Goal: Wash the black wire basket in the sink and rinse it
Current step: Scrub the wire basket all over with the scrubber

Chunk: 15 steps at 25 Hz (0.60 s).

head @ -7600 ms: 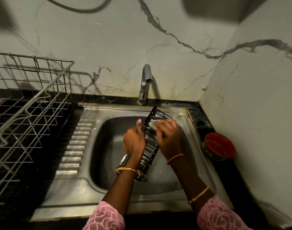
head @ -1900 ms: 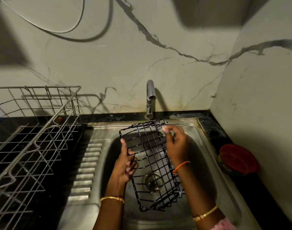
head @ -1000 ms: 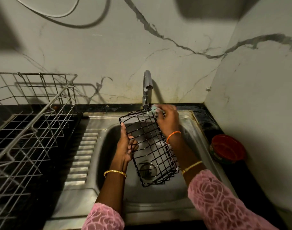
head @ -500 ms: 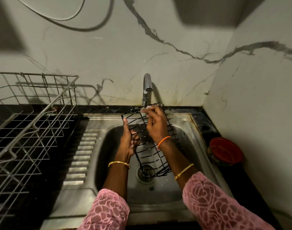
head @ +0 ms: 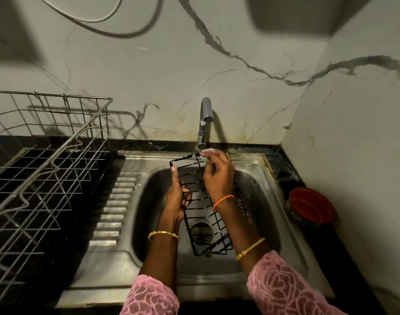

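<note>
The black wire basket (head: 207, 233) is tilted over the steel sink (head: 258, 214), its far end raised toward the tap (head: 204, 121). My left hand (head: 177, 196) grips the basket's left side rim, thumb pointing up along the wire. At the basket's top far edge, just below the tap's base, my right hand (head: 217, 176) pinches a small pale scrub pad (head: 207, 152) against the wire. I see no water running from the tap.
A large steel dish rack (head: 42, 173) stands on the dark counter at left, beside the sink's ribbed drainboard (head: 117, 210). A red-lidded tub (head: 310, 208) sits on the counter right of the sink. Marble walls close in behind and on the right.
Over the last second my right hand has slid the pad along the basket's top edge, and the basket has tilted a little. My left hand keeps its grip on the left rim.
</note>
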Available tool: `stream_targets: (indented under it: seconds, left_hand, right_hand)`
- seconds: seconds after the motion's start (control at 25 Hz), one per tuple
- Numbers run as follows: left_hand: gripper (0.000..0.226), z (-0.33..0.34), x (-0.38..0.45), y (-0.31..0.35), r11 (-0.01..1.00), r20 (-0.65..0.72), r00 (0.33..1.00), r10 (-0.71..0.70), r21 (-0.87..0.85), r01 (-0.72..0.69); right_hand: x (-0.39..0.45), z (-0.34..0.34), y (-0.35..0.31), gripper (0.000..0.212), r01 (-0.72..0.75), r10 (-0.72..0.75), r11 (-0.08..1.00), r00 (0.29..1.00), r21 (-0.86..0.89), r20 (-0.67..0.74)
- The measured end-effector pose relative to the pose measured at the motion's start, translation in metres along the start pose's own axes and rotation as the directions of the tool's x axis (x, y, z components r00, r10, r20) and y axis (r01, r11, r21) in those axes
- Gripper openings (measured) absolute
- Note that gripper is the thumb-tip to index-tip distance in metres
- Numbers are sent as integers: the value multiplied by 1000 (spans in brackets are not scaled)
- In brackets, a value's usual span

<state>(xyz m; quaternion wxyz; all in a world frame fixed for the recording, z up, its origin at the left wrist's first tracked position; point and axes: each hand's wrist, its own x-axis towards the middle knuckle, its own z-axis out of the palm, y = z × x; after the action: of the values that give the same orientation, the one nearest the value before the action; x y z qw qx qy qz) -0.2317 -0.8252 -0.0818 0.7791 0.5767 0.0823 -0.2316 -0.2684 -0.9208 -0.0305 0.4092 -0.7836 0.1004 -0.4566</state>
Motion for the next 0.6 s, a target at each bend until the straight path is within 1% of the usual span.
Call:
stream_targets:
  seconds: [0.08, 0.16, 0.2, 0.28, 0.32, 0.36, 0.44, 0.48, 0.6]
  left_hand:
    - [64, -3, 3, -2, 999, -9, 1000, 1, -42, -1]
    - [74, -7, 4, -5, 994, -37, 999, 2, -105, -5]
    - [73, -9, 3, -7, 993, -43, 999, 2, -114, -7]
    - [62, -12, -1, -6, 991, -41, 999, 1, -133, -7]
    - [58, -13, -4, -5, 988, -39, 999, -8, -155, 2]
    - [56, -16, -5, -5, 984, -39, 999, -20, -179, 13]
    - [57, -20, -8, -4, 976, -37, 998, -51, -215, 42]
    - [57, -21, -8, -5, 974, -38, 997, -64, -220, 55]
    - [55, -19, -9, -5, 974, -13, 997, -75, -217, 71]
  right_hand:
    - [-20, 3, -4, 36, 119, -119, 993, 992, -1, 50]
    - [-34, 4, -7, 37, 209, -205, 978, 970, -14, 131]
    - [-38, 3, -7, 36, 232, -225, 972, 959, -23, 170]
    - [-40, -2, -4, 36, 263, -250, 964, 942, -33, 222]
    - [-38, -7, 2, 37, 250, -235, 968, 945, -38, 228]
    - [-34, -12, 8, 38, 191, -177, 981, 959, -44, 219]
    - [-19, -23, 24, 38, -32, 40, 998, 984, -49, 175]
    - [-12, -27, 28, 36, -116, 124, 992, 980, -59, 153]
    - [1, -24, 34, 33, -288, 302, 947, 948, -142, 95]
